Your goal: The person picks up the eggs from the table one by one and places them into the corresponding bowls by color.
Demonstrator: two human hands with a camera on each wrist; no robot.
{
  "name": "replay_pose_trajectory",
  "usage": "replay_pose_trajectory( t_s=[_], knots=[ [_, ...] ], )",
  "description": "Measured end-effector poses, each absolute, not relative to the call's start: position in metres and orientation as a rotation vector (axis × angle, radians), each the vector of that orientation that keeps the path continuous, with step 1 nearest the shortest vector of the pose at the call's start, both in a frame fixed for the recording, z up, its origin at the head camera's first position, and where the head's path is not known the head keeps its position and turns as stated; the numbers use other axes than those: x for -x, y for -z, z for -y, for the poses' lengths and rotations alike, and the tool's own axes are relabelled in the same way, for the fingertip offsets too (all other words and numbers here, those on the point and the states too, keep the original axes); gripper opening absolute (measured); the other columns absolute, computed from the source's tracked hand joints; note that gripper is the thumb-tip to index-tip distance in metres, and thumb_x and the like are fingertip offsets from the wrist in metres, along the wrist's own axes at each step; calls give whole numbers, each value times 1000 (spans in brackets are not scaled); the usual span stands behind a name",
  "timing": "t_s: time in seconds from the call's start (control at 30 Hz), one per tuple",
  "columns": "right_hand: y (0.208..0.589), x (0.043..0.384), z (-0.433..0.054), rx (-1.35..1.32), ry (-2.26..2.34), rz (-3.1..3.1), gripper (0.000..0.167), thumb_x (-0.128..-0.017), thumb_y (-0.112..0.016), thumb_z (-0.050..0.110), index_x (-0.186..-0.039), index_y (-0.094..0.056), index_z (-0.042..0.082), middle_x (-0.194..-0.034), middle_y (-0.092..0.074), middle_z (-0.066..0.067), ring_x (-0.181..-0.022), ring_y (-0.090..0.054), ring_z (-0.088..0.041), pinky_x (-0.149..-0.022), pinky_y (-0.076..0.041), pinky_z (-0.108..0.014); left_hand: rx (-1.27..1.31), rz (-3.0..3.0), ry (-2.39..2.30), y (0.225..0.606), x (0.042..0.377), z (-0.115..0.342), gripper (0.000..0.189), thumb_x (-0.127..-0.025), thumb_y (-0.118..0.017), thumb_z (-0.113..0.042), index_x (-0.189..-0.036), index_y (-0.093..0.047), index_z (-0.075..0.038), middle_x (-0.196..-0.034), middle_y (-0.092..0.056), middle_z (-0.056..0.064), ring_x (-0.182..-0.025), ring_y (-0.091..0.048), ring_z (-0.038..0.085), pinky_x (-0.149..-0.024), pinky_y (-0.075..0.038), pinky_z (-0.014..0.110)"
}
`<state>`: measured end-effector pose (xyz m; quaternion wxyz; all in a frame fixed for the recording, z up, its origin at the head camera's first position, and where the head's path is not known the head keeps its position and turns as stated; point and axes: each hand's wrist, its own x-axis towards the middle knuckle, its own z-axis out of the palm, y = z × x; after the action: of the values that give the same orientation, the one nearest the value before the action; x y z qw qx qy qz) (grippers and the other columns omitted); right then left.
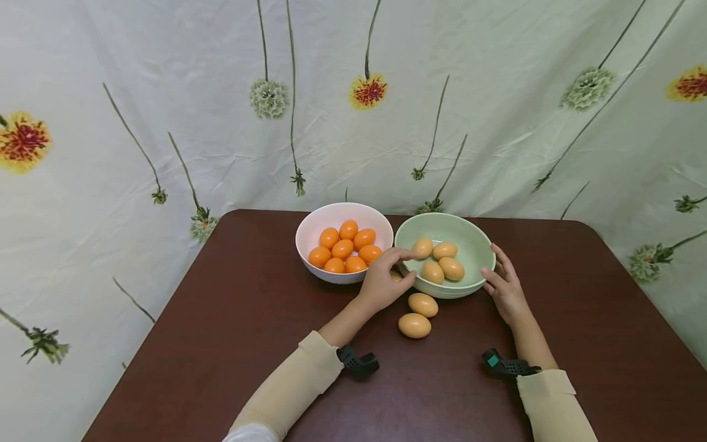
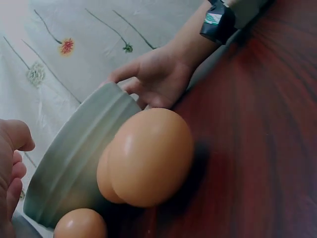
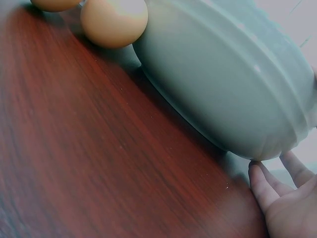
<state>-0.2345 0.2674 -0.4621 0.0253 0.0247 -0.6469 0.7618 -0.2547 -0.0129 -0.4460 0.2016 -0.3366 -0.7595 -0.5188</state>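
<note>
A light green bowl [image 1: 469,230] stands on the table with several brown eggs [image 1: 433,272] inside. My left hand [image 1: 383,279] reaches over its left rim, fingers loosely bent near an egg in the bowl and holding nothing. Another egg [image 1: 396,276] lies under this hand, mostly hidden. With thumb and fingers at the right rim, my right hand [image 1: 507,287] holds the bowl; its fingers [image 3: 265,186] meet the side of the bowl in the right wrist view. Two more eggs [image 1: 415,326] lie in front of the bowl, one large in the left wrist view.
Left of the green bowl, close beside it, is a white bowl [image 1: 307,239] holding several orange egg-shaped pieces [image 1: 342,249]. The dark brown table [image 1: 232,319] ends just behind both bowls, where a flower-print cloth [image 1: 221,73] hangs.
</note>
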Motion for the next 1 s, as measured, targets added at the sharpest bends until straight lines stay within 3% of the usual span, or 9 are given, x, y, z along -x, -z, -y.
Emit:
replay_pose_trajectory(
  t_s=[0.2, 0.4, 0.77, 1.0],
  knots=[
    [461, 235, -268, -76, -2353, 2001, 63, -100, -52, 12, -155, -24, 24, -141, -28, -2, -117, -45, -13, -86, -46, -18, 917, 2122, 1431, 451, 249, 21, 28, -80, -72, -1, -108, -68, 0, -102, -67, 16, -94, -62, 24, -85, -52, 37],
    [462, 235, -268, -71, -2359, 1992, 62, -100, -52, 12, -155, -25, 24, -140, -29, -1, -116, -46, -12, -86, -47, -18, 927, 2169, 1357, 454, 243, 27, 33, -80, -74, -4, -112, -66, 0, -102, -66, 11, -96, -61, 21, -88, -50, 31],
    [463, 235, -268, -77, -2351, 2004, 63, -100, -53, 13, -155, -25, 24, -143, -27, -5, -115, -47, -11, -85, -47, -18, 1010, 2298, 1190, 469, 238, 42, 39, -83, -75, -8, -119, -62, -2, -113, -64, 9, -104, -61, 22, -93, -48, 31],
    [464, 235, -268, -85, -2356, 1982, 62, -100, -53, 11, -155, -26, 24, -137, -31, -1, -114, -47, -11, -85, -47, -18, 1079, 2436, 1056, 468, 237, 46, 47, -85, -74, -15, -127, -57, -1, -126, -58, 11, -118, -54, 22, -103, -41, 35]
  ],
)
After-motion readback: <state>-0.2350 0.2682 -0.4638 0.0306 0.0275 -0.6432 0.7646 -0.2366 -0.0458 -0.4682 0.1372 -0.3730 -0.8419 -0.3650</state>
